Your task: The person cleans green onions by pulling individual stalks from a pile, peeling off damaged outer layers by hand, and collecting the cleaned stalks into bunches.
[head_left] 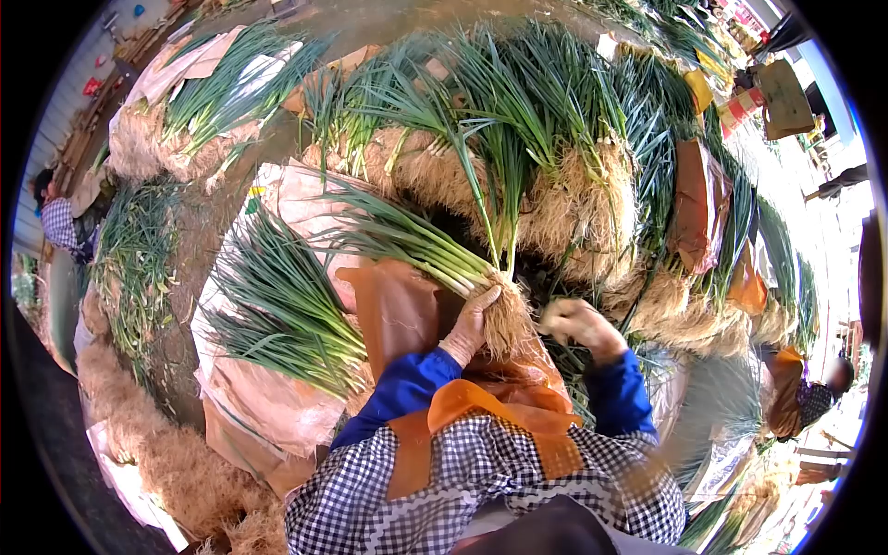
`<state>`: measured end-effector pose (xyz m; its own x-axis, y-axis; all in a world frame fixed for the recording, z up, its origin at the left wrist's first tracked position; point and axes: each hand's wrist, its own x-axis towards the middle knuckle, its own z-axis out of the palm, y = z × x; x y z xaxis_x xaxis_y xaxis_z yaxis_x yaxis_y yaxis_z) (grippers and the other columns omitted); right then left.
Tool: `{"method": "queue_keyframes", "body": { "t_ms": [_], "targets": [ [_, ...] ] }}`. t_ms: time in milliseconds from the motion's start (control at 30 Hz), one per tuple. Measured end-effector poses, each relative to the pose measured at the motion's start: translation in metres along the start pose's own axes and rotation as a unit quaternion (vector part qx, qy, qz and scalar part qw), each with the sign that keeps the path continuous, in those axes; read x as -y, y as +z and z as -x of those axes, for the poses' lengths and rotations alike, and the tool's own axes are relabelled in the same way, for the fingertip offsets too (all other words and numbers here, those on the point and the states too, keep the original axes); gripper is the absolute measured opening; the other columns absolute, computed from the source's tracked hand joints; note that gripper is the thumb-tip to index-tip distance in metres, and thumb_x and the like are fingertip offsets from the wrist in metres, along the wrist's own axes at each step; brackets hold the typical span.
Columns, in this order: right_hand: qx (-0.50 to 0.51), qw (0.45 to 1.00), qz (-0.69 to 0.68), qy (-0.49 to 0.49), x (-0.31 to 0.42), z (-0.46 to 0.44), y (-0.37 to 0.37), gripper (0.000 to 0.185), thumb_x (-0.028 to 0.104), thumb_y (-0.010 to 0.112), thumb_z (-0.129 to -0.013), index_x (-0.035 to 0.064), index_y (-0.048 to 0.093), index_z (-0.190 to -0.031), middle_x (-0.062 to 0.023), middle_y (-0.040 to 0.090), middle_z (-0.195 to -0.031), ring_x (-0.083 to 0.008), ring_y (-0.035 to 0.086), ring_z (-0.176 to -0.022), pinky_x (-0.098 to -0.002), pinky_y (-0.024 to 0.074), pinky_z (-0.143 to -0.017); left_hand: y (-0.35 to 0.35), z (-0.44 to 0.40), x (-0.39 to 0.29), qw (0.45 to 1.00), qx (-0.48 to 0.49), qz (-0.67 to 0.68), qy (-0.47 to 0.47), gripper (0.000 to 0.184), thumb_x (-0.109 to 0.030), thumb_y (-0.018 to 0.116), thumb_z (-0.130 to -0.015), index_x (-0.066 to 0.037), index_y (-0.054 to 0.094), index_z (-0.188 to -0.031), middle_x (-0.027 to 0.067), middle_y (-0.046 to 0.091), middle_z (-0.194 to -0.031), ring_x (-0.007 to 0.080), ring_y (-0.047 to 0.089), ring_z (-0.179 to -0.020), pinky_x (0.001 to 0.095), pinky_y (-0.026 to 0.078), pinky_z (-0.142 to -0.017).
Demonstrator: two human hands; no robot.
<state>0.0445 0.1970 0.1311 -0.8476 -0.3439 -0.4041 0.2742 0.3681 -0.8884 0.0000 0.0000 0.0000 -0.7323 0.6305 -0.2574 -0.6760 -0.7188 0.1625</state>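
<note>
My left hand (pixel 474 319) is closed around a bunch of green onions (pixel 460 265) just above its tangled pale roots. Most of its green tops fan out to the upper left, while a few stalks point upward. To the right of the roots is my right hand (pixel 585 326), slightly blurred, with its fingers curled inward. Whatever may be between those fingers cannot be made out. An orange-brown apron (pixel 402 310) lies under the bunch. On the left, a pile of green onions (pixel 291 310) rests on a pale sack (pixel 268 384).
Large stacks of rooted green onions (pixel 546 102) stand in front. More bundles (pixel 227 97) lie at the upper left, with loose leaves (pixel 139 268) on the ground. One person (pixel 69 217) sits at far left, another (pixel 805 398) at far right. A root heap (pixel 166 462) fills the lower left.
</note>
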Motion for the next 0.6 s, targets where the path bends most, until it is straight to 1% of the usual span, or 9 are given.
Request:
{"method": "queue_keyframes", "body": {
  "t_ms": [33, 100, 167, 200, 300, 367, 400, 467, 600],
  "targets": [
    [0.001, 1.000, 0.001, 0.014, -0.007, 0.024, -0.009, 0.018, 0.021, 0.055, -0.088, 0.0065, 0.066, -0.085, -0.0023, 0.060, -0.078, -0.0101, 0.053, -0.056, -0.0258, 0.0433, -0.052, 0.003, 0.004, 0.003, 1.000, -0.008, 0.030, 0.002, 0.025, -0.008, 0.059, -0.083, -0.006, 0.055, -0.108, 0.0073, 0.061, -0.098, 0.0203, 0.061, -0.090, 0.0346, 0.051, -0.081],
    [-0.110, 0.970, -0.005, 0.217, -0.117, 0.016, -0.029, 0.020, 0.020, 0.054, -0.089, 0.0041, 0.066, -0.085, -0.0030, 0.062, -0.084, -0.0098, 0.055, -0.064, -0.0237, 0.0446, -0.055, -0.002, 0.007, -0.018, 0.996, 0.019, 0.079, -0.020, 0.021, -0.006, 0.055, -0.085, -0.006, 0.055, -0.106, 0.0088, 0.062, -0.096, 0.0206, 0.062, -0.089, 0.0339, 0.052, -0.081],
    [-0.186, 0.964, -0.048, 0.184, -0.113, -0.010, -0.025, 0.027, 0.026, 0.049, -0.091, 0.0052, 0.064, -0.099, -0.0021, 0.060, -0.070, -0.0082, 0.052, -0.062, -0.0225, 0.0410, -0.053, 0.013, 0.006, -0.014, 0.985, 0.041, 0.137, -0.099, 0.023, -0.008, 0.053, -0.086, -0.006, 0.053, -0.109, 0.0099, 0.061, -0.100, 0.0217, 0.061, -0.092, 0.0355, 0.051, -0.084],
    [-0.119, 0.972, 0.070, 0.191, -0.045, -0.028, -0.018, 0.038, 0.034, 0.042, -0.094, 0.0054, 0.058, -0.113, -0.0010, 0.058, -0.071, -0.0078, 0.049, -0.062, -0.0223, 0.0392, -0.053, 0.012, 0.004, -0.012, 0.990, 0.039, 0.123, -0.058, 0.026, -0.010, 0.052, -0.087, -0.004, 0.052, -0.113, 0.0107, 0.060, -0.103, 0.0226, 0.059, -0.095, 0.0373, 0.049, -0.086],
    [-0.138, 0.961, -0.236, 0.039, -0.042, -0.106, 0.000, 0.050, 0.043, 0.030, -0.097, 0.0081, 0.047, -0.128, 0.0008, 0.053, -0.077, -0.0079, 0.043, -0.064, -0.0223, 0.0374, -0.061, 0.016, 0.009, -0.019, 0.993, 0.059, 0.096, -0.043, 0.032, -0.016, 0.051, -0.088, -0.003, 0.049, -0.117, 0.0116, 0.059, -0.106, 0.0237, 0.059, -0.096, 0.0381, 0.049, -0.086],
    [-0.156, 0.958, -0.065, -0.232, -0.161, -0.194, 0.009, 0.052, 0.043, 0.032, -0.096, 0.0067, 0.042, -0.131, 0.0002, 0.056, -0.085, -0.0088, 0.050, -0.074, -0.0246, 0.0425, -0.071, 0.012, 0.009, -0.019, 0.990, 0.077, 0.112, -0.038, 0.035, -0.016, 0.051, -0.088, -0.003, 0.048, -0.120, 0.0120, 0.058, -0.109, 0.0246, 0.058, -0.098, 0.0392, 0.049, -0.086],
    [0.057, 0.865, -0.411, -0.282, -0.135, -0.206, 0.032, 0.048, 0.038, 0.039, -0.094, 0.0038, 0.044, -0.128, -0.0049, 0.057, -0.100, -0.0132, 0.054, -0.087, -0.0264, 0.0448, -0.079, 0.006, 0.007, -0.018, 0.989, 0.075, 0.121, -0.029, 0.037, -0.018, 0.051, -0.088, -0.002, 0.047, -0.122, 0.0130, 0.058, -0.112, 0.0255, 0.058, -0.099, 0.0396, 0.050, -0.085],
    [0.266, 0.618, -0.684, -0.282, -0.095, -0.197, 0.048, 0.045, 0.032, 0.045, -0.092, 0.0009, 0.045, -0.124, -0.0100, 0.057, -0.115, -0.0175, 0.058, -0.100, -0.0282, 0.0470, -0.088, 0.017, 0.010, -0.022, 0.976, 0.149, 0.155, -0.036, 0.038, -0.020, 0.049, -0.090, -0.001, 0.046, -0.123, 0.0135, 0.056, -0.115, 0.0260, 0.058, -0.100, 0.0402, 0.048, -0.088],
    [0.098, 0.819, -0.538, -0.175, -0.059, -0.136, 0.070, 0.040, 0.025, 0.051, -0.090, 0.0008, 0.046, -0.121, -0.0086, 0.061, -0.106, -0.0172, 0.061, -0.091, -0.0269, 0.0504, -0.079, -0.003, 0.012, -0.024, 0.984, 0.118, 0.126, -0.031, 0.040, -0.022, 0.049, -0.090, -0.002, 0.044, -0.124, 0.0129, 0.055, -0.117, 0.0255, 0.056, -0.103, 0.0407, 0.047, -0.090]
  ]
}}
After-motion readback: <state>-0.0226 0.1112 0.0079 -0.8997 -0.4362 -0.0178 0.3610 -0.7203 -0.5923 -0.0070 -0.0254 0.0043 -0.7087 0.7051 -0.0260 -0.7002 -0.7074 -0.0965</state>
